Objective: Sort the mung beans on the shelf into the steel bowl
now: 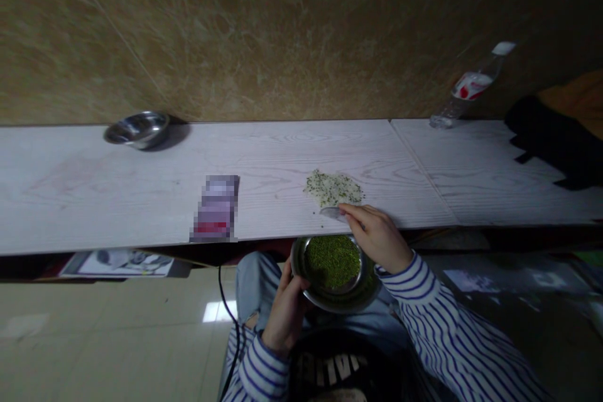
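Observation:
My left hand [287, 308] grips the rim of a metal bowl [301, 255] at its left side, fingers wrapped round it. Many small green beans [333, 260], like mung beans, lie in this bowl, which is over my lap just below the table's front edge. My right hand [379, 235] pinches a small greyish spoon [332, 213], its handle mostly hidden by my fingers. The spoon lies low at the near edge of a spread pile of white rice grains mixed with green beans [334, 190] on the table. A couple of loose beans lie left of the spoon.
The pale wood-grain table [273, 151] runs along a marbled wall. An empty-looking metal bowl [139, 130] stands back left, a blurred-out phone-like slab [217, 207] nearer. A plastic bottle [471, 85] and dark cloth [556, 132] are at right; a black cable [226, 301] hangs left.

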